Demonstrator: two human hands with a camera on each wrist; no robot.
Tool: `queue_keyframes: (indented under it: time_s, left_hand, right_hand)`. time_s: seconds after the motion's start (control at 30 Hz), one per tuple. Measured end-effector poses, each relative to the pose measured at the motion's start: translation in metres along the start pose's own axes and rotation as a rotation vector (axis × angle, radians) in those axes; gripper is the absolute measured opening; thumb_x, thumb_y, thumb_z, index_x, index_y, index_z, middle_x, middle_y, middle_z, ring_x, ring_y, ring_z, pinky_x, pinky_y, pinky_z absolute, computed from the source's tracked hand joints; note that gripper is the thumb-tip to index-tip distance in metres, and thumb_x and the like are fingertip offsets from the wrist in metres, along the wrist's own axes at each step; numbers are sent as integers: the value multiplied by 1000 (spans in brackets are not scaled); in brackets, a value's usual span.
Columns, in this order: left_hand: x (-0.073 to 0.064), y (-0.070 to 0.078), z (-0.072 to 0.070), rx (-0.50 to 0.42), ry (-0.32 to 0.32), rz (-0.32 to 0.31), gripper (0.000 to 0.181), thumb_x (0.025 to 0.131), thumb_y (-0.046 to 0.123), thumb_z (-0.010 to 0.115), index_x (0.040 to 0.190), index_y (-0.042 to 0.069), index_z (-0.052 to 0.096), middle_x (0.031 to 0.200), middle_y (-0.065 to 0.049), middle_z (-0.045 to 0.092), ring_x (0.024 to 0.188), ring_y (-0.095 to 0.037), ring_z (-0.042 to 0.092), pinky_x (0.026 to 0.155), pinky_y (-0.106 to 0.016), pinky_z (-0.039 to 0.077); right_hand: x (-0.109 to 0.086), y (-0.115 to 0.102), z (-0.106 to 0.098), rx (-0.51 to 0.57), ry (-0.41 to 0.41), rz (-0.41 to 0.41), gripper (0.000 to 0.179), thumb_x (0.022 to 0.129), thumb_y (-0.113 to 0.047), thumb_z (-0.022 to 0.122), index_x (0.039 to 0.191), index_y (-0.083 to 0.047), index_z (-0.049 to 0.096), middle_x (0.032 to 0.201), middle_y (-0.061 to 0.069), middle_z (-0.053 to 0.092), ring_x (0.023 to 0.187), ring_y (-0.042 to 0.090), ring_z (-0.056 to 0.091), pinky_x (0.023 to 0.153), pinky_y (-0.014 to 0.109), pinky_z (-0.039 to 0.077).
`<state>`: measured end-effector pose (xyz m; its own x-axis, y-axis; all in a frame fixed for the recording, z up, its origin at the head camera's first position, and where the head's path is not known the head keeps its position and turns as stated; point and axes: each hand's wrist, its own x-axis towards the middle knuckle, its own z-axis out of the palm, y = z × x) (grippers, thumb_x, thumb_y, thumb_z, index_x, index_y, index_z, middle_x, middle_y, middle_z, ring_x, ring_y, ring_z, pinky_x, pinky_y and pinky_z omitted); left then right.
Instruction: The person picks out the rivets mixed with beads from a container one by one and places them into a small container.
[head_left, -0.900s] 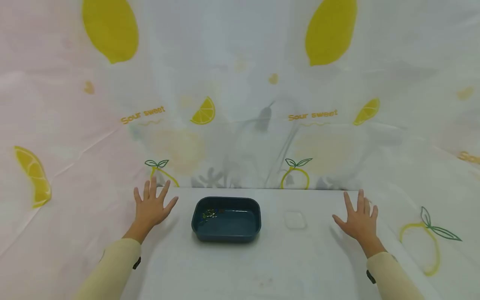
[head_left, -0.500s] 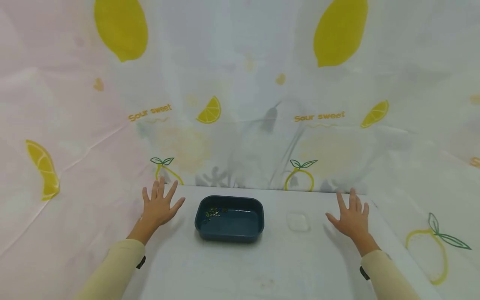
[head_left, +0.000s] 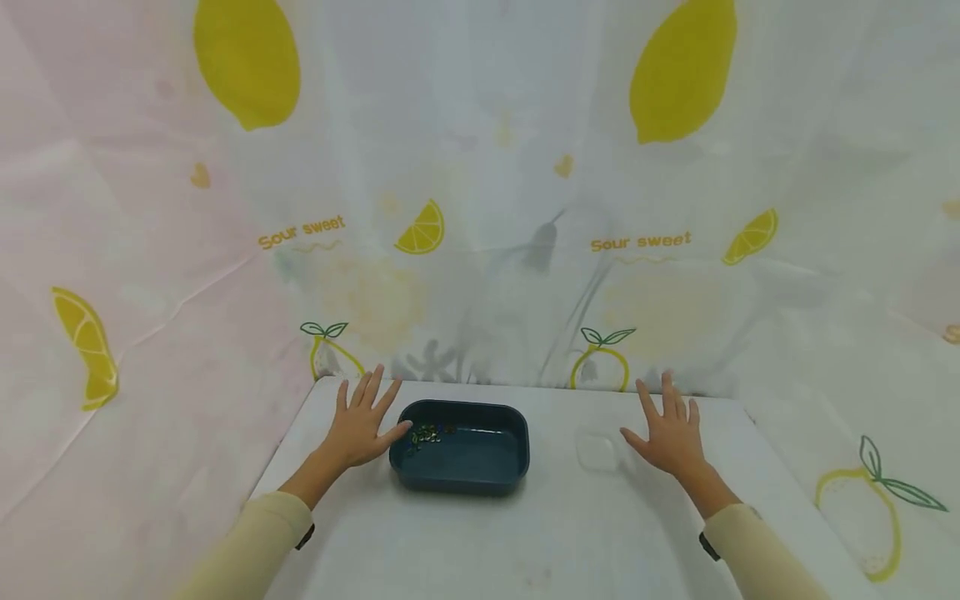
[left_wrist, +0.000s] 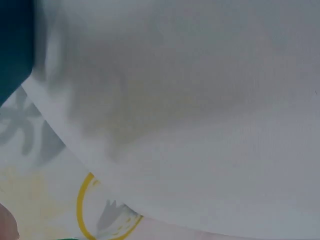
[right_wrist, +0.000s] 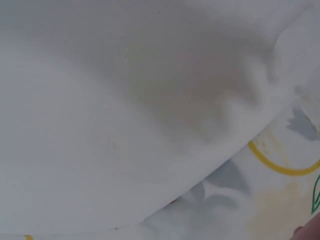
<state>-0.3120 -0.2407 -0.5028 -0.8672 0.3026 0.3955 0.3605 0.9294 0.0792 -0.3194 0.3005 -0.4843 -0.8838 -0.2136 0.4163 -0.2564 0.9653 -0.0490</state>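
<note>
In the head view a dark blue rectangular tray (head_left: 461,487) stands on the white table, with several small shiny coloured pieces (head_left: 426,434) at its left end. Right of it lies a small clear, roughly square dish (head_left: 597,452). My left hand (head_left: 358,429) hovers beside the tray, fingers spread, its thumb tip overlapping the tray's left rim in this view. Fingers spread too, my right hand (head_left: 670,435) is held just right of the clear dish. Neither hand holds anything. The left wrist view catches the blue tray's side (left_wrist: 14,47) at its upper left corner.
White sheeting printed with lemons hangs behind and at both sides of the white table (head_left: 480,542). The table's back edge runs just behind the tray. In both wrist views, hand shadows fall on the tabletop.
Both hands have moved inward, the left rightward to the tray and the right leftward toward the clear dish. The head view has shifted slightly. Tray and dish stay put on the table.
</note>
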Motion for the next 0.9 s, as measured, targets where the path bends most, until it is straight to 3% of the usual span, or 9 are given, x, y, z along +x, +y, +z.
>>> queue_keyframes:
  time_s: [0.2, 0.4, 0.63, 0.9]
  left_hand:
    - [-7, 15, 17, -48, -85, 12, 95, 89, 68, 54, 158, 10, 23, 165, -19, 16, 149, -41, 22, 113, -69, 11]
    - [-12, 26, 31, -111, -137, 44, 95, 90, 67, 53, 157, 6, 24, 164, -19, 18, 148, -42, 24, 112, -70, 16]
    - [-19, 29, 35, -115, -171, 27, 96, 90, 68, 54, 157, 5, 25, 163, -17, 23, 149, -38, 26, 112, -69, 19]
    - [-15, 29, 35, -157, -228, 41, 96, 90, 69, 52, 158, 9, 22, 164, -15, 23, 148, -38, 27, 114, -69, 17]
  right_hand:
    - [5, -21, 4, 53, -5, -18, 88, 83, -42, 73, 153, -8, 31, 159, 33, 9, 132, 54, 33, 108, 73, 17]
    - [20, -44, 6, 34, 18, -61, 89, 82, -43, 75, 154, -11, 33, 160, 31, 12, 133, 51, 36, 107, 72, 22]
    - [37, -75, 17, 47, -5, -128, 91, 84, -50, 72, 155, -12, 31, 162, 28, 10, 139, 50, 33, 109, 72, 22]
    - [44, -100, 29, 90, 16, -162, 90, 82, -49, 74, 154, -13, 34, 162, 28, 12, 138, 50, 34, 110, 71, 21]
